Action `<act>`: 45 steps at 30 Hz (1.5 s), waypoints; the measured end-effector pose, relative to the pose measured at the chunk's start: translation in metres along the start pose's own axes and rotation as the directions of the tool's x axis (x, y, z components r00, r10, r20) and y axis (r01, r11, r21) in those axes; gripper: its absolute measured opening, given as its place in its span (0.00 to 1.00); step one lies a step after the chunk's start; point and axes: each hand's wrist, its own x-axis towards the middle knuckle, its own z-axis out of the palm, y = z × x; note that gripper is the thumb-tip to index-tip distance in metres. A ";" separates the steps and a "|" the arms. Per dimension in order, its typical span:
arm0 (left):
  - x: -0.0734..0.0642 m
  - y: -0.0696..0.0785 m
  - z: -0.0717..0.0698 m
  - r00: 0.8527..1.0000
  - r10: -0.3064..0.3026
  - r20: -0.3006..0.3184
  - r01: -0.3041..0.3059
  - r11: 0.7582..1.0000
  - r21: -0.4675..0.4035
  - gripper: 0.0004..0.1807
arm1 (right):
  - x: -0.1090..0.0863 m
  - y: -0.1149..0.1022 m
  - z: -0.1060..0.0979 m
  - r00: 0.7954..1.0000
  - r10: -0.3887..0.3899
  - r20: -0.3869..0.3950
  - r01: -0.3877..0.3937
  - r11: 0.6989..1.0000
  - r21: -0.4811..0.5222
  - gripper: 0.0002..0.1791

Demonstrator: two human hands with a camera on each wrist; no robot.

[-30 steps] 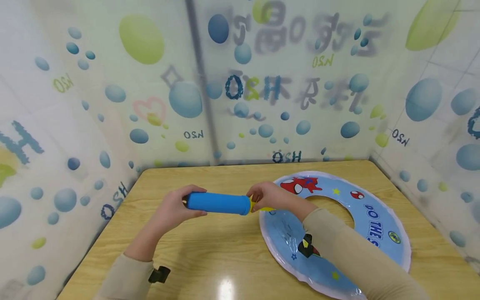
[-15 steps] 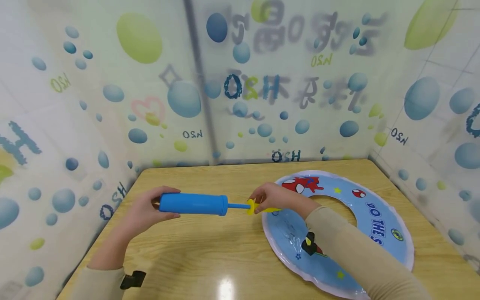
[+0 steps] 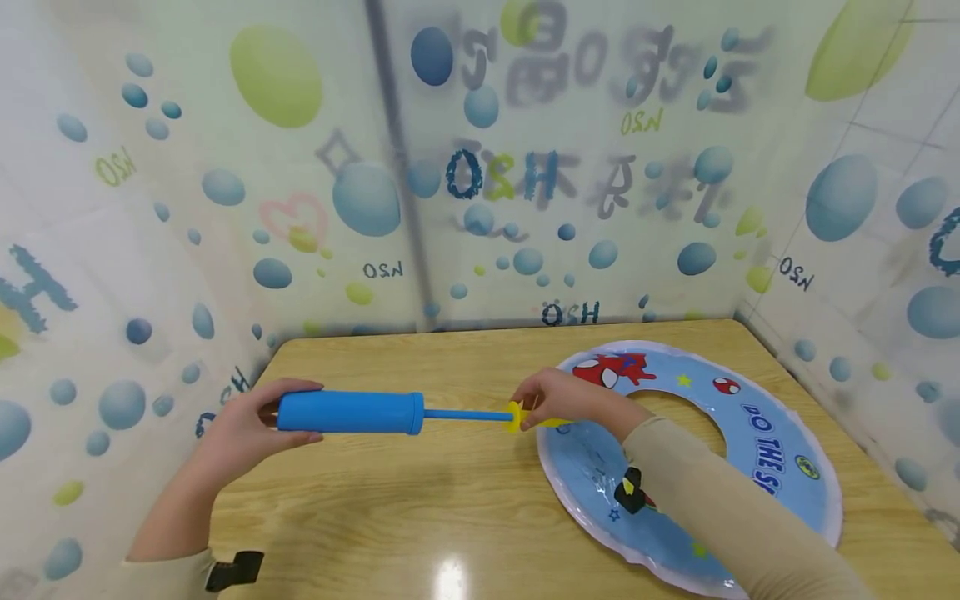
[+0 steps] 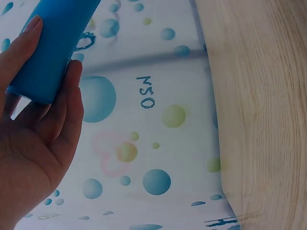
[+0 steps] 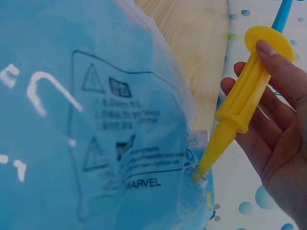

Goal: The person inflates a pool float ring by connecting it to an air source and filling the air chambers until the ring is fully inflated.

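My left hand [image 3: 238, 429] grips the far left end of the blue barrel [image 3: 348, 412] of a hand air pump, thumb and fingers on either side. A thin blue rod [image 3: 467, 415] stands drawn out of the barrel and runs to the yellow nozzle end [image 5: 242, 93]. With thumb and fingers, my right hand [image 3: 558, 398] holds that yellow end. Its tapered tip sits in the clear valve [image 5: 199, 175] of a blue inflatable swim ring [image 3: 577, 475], as the right wrist view shows. The ring is printed with red cartoon figures and looks partly filled.
A wooden table [image 3: 390, 517] lies under both hands, and the ring covers its right part. Patterned curtain walls [image 3: 480, 250] with blue and green bubbles enclose its back and sides. Dark straps sit on both sleeves.
My left hand has pulled the pump barrel leftward, so the blue rod now shows at length between barrel and yellow end. The right hand and ring have shifted slightly right.
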 end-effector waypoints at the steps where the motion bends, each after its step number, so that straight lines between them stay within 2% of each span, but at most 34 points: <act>1: 0.000 0.000 -0.001 1.000 -0.001 -0.001 0.001 1.000 0.002 0.31 | -0.001 0.000 0.000 1.000 0.003 -0.001 -0.003 1.000 0.001 0.18; 6: -0.001 0.001 -0.002 1.000 -0.008 0.005 0.008 1.000 0.003 0.31 | -0.005 -0.001 -0.001 1.000 -0.002 -0.002 0.002 1.000 -0.002 0.15; 9: 0.002 0.003 0.003 1.000 0.011 0.011 -0.011 1.000 -0.002 0.30 | -0.005 -0.004 -0.002 1.000 -0.020 -0.001 0.020 1.000 -0.003 0.14; 14: 0.012 0.007 0.022 0.997 0.069 0.021 -0.070 0.998 0.008 0.29 | -0.003 -0.006 0.000 0.998 -0.068 0.001 0.068 0.998 0.002 0.14; 19: 0.022 0.013 0.042 0.998 0.058 0.039 -0.059 0.998 0.017 0.28 | 0.001 -0.009 0.004 0.996 -0.090 -0.021 0.090 0.996 -0.002 0.14; 27: 0.038 0.020 0.074 0.993 0.095 0.064 -0.095 0.995 -0.003 0.27 | 0.006 -0.014 0.013 0.995 -0.078 -0.053 0.079 0.997 0.005 0.13; 32: 0.044 0.023 0.086 0.993 0.086 0.087 -0.084 0.996 -0.018 0.26 | 0.008 -0.019 0.015 0.994 -0.099 -0.051 0.100 0.995 0.015 0.12; 35: 0.045 0.023 0.088 0.993 0.078 0.092 -0.075 0.997 -0.036 0.27 | 0.008 -0.021 0.015 0.994 -0.101 -0.048 0.102 0.995 0.014 0.12; 38: 0.045 0.020 0.083 0.993 0.074 0.097 -0.067 0.995 -0.070 0.27 | 0.008 -0.021 0.014 0.996 -0.086 -0.038 0.086 0.996 0.005 0.14; 45: 0.037 0.007 0.054 0.994 0.057 0.090 -0.047 0.993 -0.111 0.28 | 0.005 -0.017 0.011 0.999 -0.040 -0.017 0.040 0.999 0.007 0.17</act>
